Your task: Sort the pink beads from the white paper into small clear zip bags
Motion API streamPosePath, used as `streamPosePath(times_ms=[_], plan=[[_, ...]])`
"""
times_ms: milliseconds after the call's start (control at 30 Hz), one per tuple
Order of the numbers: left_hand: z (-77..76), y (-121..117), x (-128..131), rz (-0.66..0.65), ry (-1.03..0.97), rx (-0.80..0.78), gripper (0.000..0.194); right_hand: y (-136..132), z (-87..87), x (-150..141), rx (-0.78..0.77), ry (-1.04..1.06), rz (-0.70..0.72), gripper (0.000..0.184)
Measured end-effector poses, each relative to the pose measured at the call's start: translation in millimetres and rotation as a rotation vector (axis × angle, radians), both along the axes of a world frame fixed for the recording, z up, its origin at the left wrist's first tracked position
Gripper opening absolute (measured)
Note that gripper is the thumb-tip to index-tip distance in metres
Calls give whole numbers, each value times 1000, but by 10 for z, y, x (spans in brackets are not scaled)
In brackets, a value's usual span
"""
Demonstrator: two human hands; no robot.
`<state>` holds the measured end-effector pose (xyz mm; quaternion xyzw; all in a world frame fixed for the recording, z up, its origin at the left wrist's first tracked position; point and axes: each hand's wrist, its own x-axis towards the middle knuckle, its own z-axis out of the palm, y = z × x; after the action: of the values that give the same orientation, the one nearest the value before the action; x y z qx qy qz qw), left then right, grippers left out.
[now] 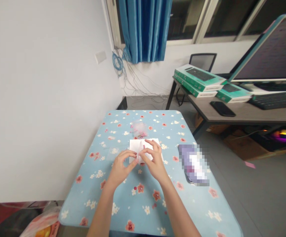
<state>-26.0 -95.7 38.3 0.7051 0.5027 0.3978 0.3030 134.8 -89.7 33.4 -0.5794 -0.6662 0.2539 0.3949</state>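
Over a white sheet of paper (133, 144) on the table, my left hand (123, 164) and my right hand (154, 159) meet, fingertips almost touching. Between them stands a small, thin, see-through piece (140, 147), perhaps plastic, with a pinkish tint; its kind is too small to make out. My left thumb and forefinger close on its left side. On the other side my right thumb and forefinger pinch it, while the other right fingers are bent above the paper. Just beyond the paper lies a clear plastic bag (139, 128) with small pink and red bits.
The table (93, 194) has a blue flowered cover. A purple pouch-like item (188, 161), blurred out, lies at the right. The desk beyond holds green keyboard boxes (199, 77), a black phone (222, 108) and a monitor (273, 49). A white wall (46, 98) borders the left.
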Motion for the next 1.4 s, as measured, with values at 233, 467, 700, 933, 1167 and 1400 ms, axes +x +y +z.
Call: streamPosePath(times_ms=[233, 467, 700, 933, 1167, 1400], plan=[[6, 51, 49, 73, -91, -142, 23, -121, 176, 4, 81, -205, 144, 20], [71, -1, 59, 55, 10, -138, 19, -133, 170, -12, 206, -247, 133, 11], [101, -72, 190, 222, 248, -22, 15, -124, 106, -51, 248, -251, -14, 9], [86, -36, 164, 197, 224, -57, 15, -133, 95, -89, 275, -243, -39, 12], [113, -98, 187, 268, 233, -26, 13, -55, 104, 1, 276, -211, -169, 12], [60, -120, 159, 198, 111, 86, 6, -43, 171, 145, 261, -193, -26, 12]])
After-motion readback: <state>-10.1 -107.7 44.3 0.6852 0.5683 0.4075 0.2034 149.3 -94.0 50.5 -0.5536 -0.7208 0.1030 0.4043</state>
